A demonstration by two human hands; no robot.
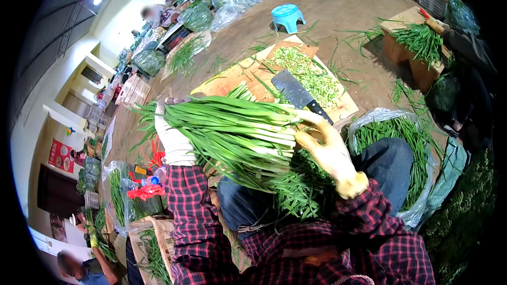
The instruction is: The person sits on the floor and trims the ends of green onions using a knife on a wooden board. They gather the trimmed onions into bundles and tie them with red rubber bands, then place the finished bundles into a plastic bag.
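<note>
A large bunch of garlic chives (233, 126) lies sideways across my hands, leaf tips to the left and pale stalk ends to the right. My left hand (172, 138), in a whitish glove, grips the leafy part; some of its fingers are hidden behind the leaves. At the stalk ends, my right hand (326, 146) in a cream glove holds the edge of the bunch between thumb and fingers. Beyond it, a cleaver (293, 89) with a black handle lies on a wooden board (218, 85) beside chopped pale stalk pieces (311, 75). More chives (297, 196) lie between my knees.
A plastic bag of chives (412, 134) stands by my right knee. Red ties (146, 192) and a crate (156, 229) are at my left. Ahead is a blue stool (288, 18). At right, a person's gloved hand (435, 27) is over chives on a wooden block (412, 63).
</note>
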